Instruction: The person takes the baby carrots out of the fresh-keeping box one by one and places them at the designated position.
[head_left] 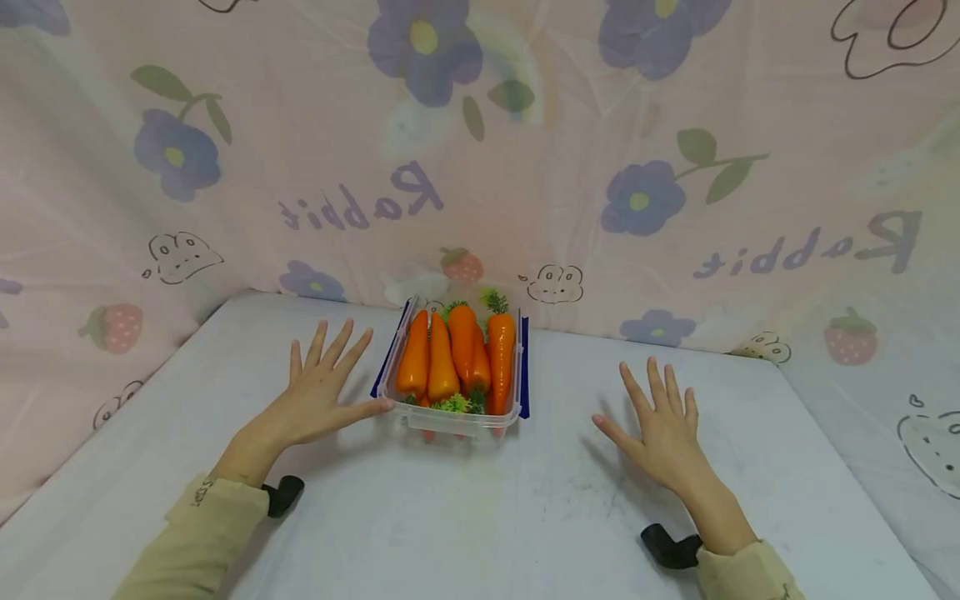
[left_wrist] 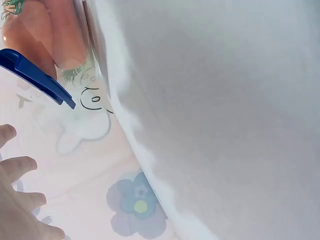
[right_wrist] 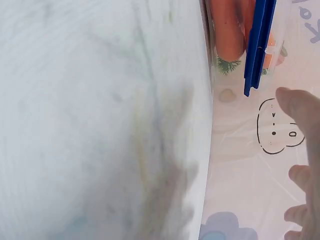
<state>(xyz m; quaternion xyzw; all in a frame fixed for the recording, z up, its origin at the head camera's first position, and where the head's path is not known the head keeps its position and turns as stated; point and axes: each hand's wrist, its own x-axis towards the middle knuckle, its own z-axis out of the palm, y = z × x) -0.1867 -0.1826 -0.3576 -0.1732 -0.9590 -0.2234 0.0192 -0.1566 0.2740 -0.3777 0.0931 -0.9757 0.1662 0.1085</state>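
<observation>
A clear plastic container (head_left: 459,421) with blue side clips (head_left: 524,367) stands toward the back of the white table. Several orange carrots (head_left: 442,358) with green tufts lie in it, pointing different ways. My left hand (head_left: 315,400) is spread flat just left of the container, its thumb tip overlapping the near left corner in the head view. Off to the right, my right hand (head_left: 663,433) is spread with nothing in it, apart from the container. One blue clip (left_wrist: 37,77) and some carrots show in the left wrist view; the right wrist view also shows a blue clip (right_wrist: 259,47).
The white table (head_left: 450,517) runs back to a pink cloth (head_left: 510,208) printed with flowers, strawberries and rabbits. Dark wrist-worn devices (head_left: 285,497) sit at both sleeve cuffs. Faint smudges mark the tabletop right of centre.
</observation>
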